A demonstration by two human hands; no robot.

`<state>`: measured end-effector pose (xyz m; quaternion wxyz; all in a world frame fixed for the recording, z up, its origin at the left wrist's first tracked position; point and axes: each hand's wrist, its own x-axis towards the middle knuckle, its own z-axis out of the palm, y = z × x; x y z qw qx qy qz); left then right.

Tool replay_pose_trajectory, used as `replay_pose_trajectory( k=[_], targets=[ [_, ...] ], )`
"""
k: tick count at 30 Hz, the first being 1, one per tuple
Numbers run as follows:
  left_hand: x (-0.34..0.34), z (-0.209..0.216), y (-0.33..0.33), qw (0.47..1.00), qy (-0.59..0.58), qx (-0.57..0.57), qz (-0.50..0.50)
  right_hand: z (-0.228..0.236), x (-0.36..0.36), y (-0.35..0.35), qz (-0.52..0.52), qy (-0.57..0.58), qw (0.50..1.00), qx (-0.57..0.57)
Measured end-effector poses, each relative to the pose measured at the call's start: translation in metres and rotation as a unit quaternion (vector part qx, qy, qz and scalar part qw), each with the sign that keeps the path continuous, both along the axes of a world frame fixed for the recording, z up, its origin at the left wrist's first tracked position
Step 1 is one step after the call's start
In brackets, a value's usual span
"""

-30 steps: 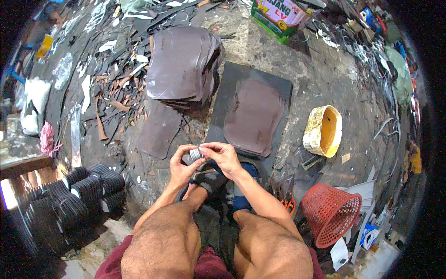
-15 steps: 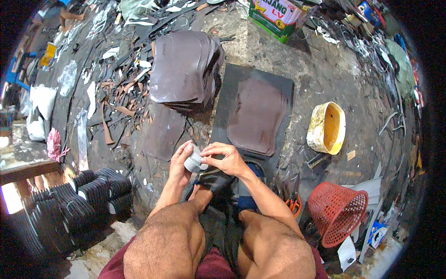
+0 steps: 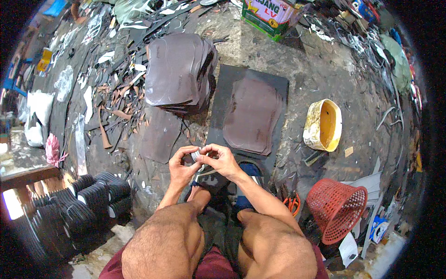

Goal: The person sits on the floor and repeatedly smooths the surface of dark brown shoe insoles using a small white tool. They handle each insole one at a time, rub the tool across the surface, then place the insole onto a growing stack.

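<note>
Now, beyond the bare knees (image 3: 162, 237), both hands are closing in around a small ridged grey roll (image 3: 195, 156), which they are holding up in the air above the feet. Half a second ago the left hand (image 3: 182, 162) was tilting it, its ridged side showing broadly; now the fingers are covering most of it, much as they were doing a second ago. The left grip is curling tightly about the roll, fingers on top and thumb beneath. The right hand (image 3: 219, 161) is pinching its other edge, the grip nearly closed, with the fingertips of the two hands almost meeting. That change is suggesting that the roll is being turned and worked between the fingers, while the brown sheets are lying untouched. Just past the hands, a single brown sheet (image 3: 160, 136) is lying on the floor to the left, and a short pile of brown sheets (image 3: 254, 116) is resting on a black mat (image 3: 283, 86). Farther off, a taller stack of brown sheets (image 3: 173, 69) is standing beside the mat, and a green-based tin (image 3: 267, 17) is sitting beyond.
</note>
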<state>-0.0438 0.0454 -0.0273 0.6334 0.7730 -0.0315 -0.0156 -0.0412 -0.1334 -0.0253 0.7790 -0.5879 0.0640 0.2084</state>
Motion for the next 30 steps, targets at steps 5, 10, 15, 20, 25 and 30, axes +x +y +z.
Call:
replay_pose_trajectory(
  k=[5,10,15,20,25,30],
  targets=[
    [0.004,0.01,-0.009,0.997,-0.07,0.024,-0.024,-0.008,-0.004,-0.007,-0.062,0.152,0.982,0.097],
    [0.002,0.014,-0.01,0.991,0.023,-0.035,0.124,-0.024,0.01,-0.022,-0.146,0.127,0.981,-0.021],
    [0.009,0.008,0.005,0.848,0.363,-0.362,0.136,0.007,0.006,-0.018,0.064,-0.156,0.984,-0.065],
    [0.006,0.0,0.007,0.769,0.509,-0.382,0.055,0.005,0.004,-0.018,0.013,-0.219,0.96,-0.173],
    [-0.002,0.001,0.0,0.86,0.403,-0.312,0.03,-0.035,0.023,-0.035,-0.154,-0.088,0.968,-0.177],
    [0.007,0.002,0.004,0.797,0.468,-0.373,0.08,0.003,0.003,-0.016,0.066,-0.187,0.979,-0.041]
  ],
)
